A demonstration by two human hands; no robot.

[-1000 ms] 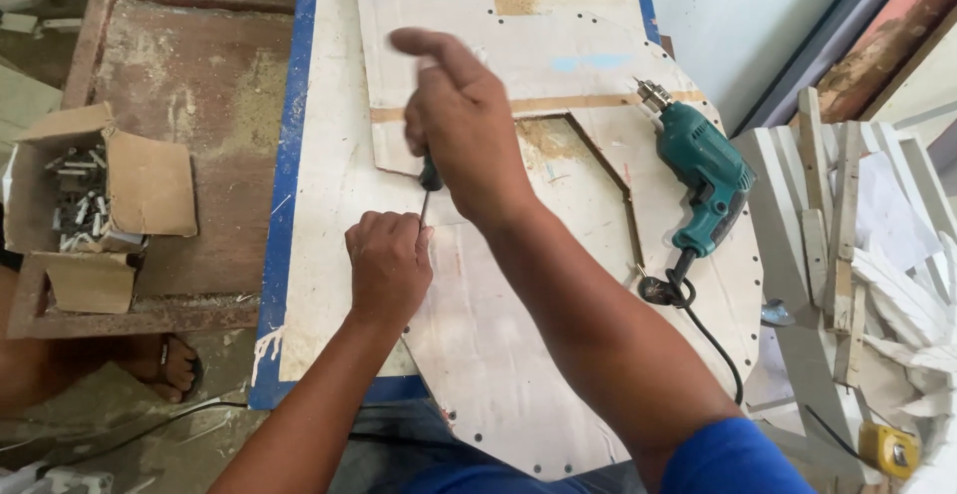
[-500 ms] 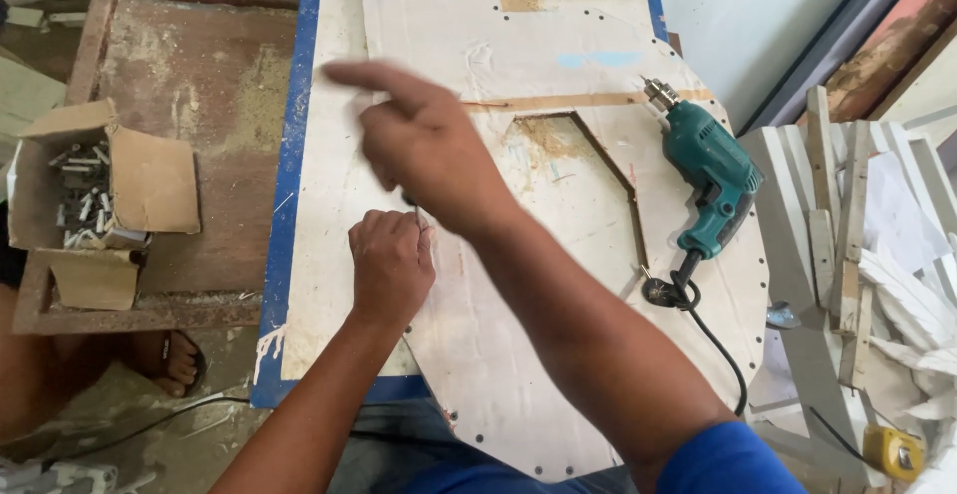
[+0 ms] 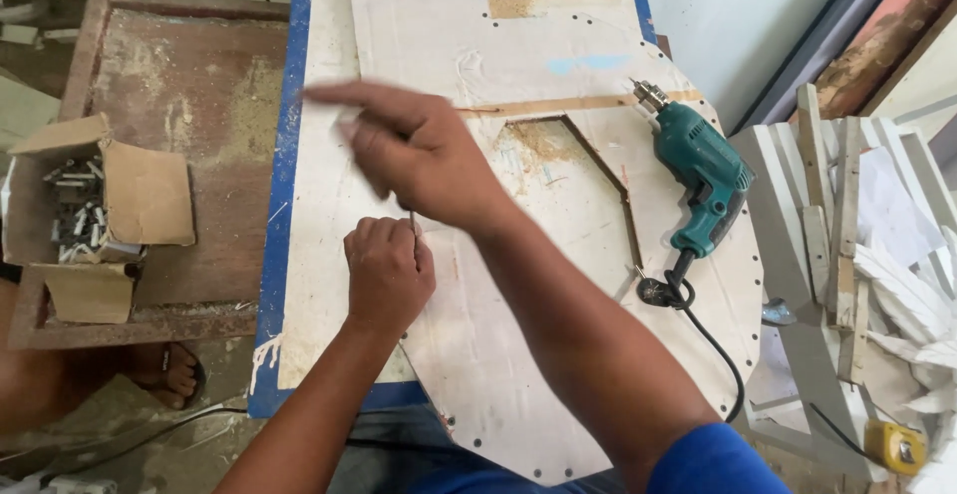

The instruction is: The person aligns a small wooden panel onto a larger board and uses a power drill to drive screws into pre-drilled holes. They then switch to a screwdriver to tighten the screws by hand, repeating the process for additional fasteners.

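Note:
A pale plywood panel [image 3: 518, 45] with small holes along its rim lies on a blue-edged board [image 3: 287, 155]. My left hand [image 3: 387, 273] rests on the panel as a closed fist, its fingers around the lower end of a thin metal screwdriver shaft [image 3: 413, 223]. Directly above it is my right hand [image 3: 419, 155], blurred, closed over the top of the tool with the index finger stretched out to the left. The tool's handle is hidden under that palm.
A teal electric drill [image 3: 703, 170] lies on the panel's right side, its black cord [image 3: 718, 354] trailing toward me. At the left, an open cardboard box [image 3: 150, 195] holds several screws on a brown wooden frame [image 3: 189, 85]. White wooden slats [image 3: 847, 255] are stacked at the right.
My right hand has swung to the left and sunk lower over the tool; the dark handle seen a second ago is now covered. My left fist has stayed in place.

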